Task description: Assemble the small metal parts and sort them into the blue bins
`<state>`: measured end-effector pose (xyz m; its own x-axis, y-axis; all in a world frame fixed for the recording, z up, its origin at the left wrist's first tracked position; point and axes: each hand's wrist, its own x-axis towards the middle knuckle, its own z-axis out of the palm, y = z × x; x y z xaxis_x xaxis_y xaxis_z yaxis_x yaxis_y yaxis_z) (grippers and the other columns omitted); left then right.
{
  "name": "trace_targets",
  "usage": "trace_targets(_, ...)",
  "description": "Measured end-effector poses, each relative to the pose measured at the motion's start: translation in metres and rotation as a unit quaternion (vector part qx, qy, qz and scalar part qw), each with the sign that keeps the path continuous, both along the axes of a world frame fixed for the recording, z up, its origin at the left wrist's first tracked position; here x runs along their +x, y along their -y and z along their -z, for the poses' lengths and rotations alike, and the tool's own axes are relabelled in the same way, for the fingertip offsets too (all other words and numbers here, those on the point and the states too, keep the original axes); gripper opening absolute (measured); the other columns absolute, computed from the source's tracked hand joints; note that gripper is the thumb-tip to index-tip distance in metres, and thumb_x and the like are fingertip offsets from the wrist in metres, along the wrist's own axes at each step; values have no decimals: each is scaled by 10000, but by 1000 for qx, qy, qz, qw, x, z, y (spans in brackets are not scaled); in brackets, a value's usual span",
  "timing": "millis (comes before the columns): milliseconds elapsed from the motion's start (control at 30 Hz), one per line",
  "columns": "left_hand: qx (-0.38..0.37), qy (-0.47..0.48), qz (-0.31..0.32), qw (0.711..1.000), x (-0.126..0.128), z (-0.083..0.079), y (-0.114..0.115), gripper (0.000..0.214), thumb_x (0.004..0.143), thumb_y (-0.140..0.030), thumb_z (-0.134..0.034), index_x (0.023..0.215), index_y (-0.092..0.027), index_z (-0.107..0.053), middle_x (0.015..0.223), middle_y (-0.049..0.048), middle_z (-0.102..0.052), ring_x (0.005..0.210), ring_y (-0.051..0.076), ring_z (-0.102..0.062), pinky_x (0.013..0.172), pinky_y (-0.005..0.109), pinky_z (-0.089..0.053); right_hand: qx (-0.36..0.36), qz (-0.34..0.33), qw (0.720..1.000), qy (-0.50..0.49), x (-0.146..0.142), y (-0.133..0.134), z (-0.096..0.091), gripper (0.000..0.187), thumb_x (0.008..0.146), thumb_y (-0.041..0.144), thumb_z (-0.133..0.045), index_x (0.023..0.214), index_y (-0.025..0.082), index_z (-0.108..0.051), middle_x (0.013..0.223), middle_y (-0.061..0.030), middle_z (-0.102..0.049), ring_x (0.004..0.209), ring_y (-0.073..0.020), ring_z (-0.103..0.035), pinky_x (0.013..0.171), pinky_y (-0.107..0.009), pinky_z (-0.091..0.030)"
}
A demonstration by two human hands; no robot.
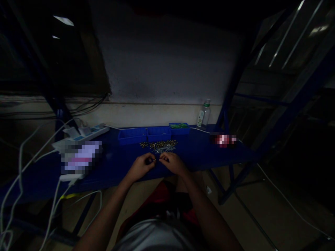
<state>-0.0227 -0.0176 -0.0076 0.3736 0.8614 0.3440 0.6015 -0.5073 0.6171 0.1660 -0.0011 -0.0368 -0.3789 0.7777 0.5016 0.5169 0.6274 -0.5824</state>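
Observation:
My left hand (pixel 141 166) is closed in a pinch on a small brass-coloured metal piece (pixel 154 160) near the front of the blue table. Close beside it, my right hand (pixel 173 162) is also pinched, its fingertips a short gap from the left ones. What the right fingers hold, if anything, is too small and dark to make out. Just beyond both hands lies a loose pile of silver pin-like parts (pixel 164 149). Behind that spreads a heap of small brass-coloured parts (pixel 163 143).
Two blue bins (pixel 132 136) and a blue tray of green items (pixel 179 129) line the table's back. A clear bottle (pixel 204 116) stands at right. White power strips (pixel 91 131), cables and a blurred-out device (pixel 82 157) occupy the left. Blue frame posts rise on both sides.

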Motion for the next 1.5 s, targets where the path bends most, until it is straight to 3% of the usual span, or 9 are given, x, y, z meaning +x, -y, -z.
trace_targets(200,8,25,-14,1000,2,-5,4,142,749,-296,-508,792,-169,-552,774,3,-608,720,144,-556,678,242,-424,-48,-29,997,-61,3,-2,-3,120,816,273,-514,873,193,-582,807,-5,-633,737,-115,-582,691,-225,-430)
trace_targets(433,4,18,-28,999,-1,0,-1,259,768,-420,-518,825,-176,-580,748,4,-620,680,147,-562,641,239,-429,-78,-22,991,-103,6,-2,-3,160,818,298,-489,869,186,-591,815,-4,-633,746,-117,-579,699,-232,-430)
trace_targets(700,17,15,3,1000,-3,6,-6,258,769,-395,-548,891,-184,-631,887,36,-646,761,161,-582,705,254,-436,-65,-47,994,-75,7,-3,-3,157,819,286,-496,880,184,-597,827,-2,-638,746,-111,-583,695,-218,-430)
trace_targets(933,4,5,14,1000,-4,9,-7,287,734,-437,-579,843,-187,-669,856,41,-663,757,172,-585,699,260,-445,-43,-61,997,6,4,-4,-3,185,833,323,-507,894,202,-631,822,3,-636,703,-103,-556,659,-212,-399)
trace_targets(1200,-25,29,10,999,-6,7,-9,237,754,-370,-565,837,-188,-692,881,41,-688,824,190,-620,756,263,-447,-13,-95,994,44,4,0,-7,207,784,372,-582,918,225,-640,849,0,-618,764,-110,-536,683,-219,-376)
trace_targets(1500,-57,14,9,998,-5,10,-10,258,756,-393,-552,837,-203,-707,874,8,-714,805,199,-645,735,248,-461,-14,-56,997,49,2,0,-5,192,761,368,-618,896,231,-631,815,13,-611,721,-104,-531,651,-211,-367)
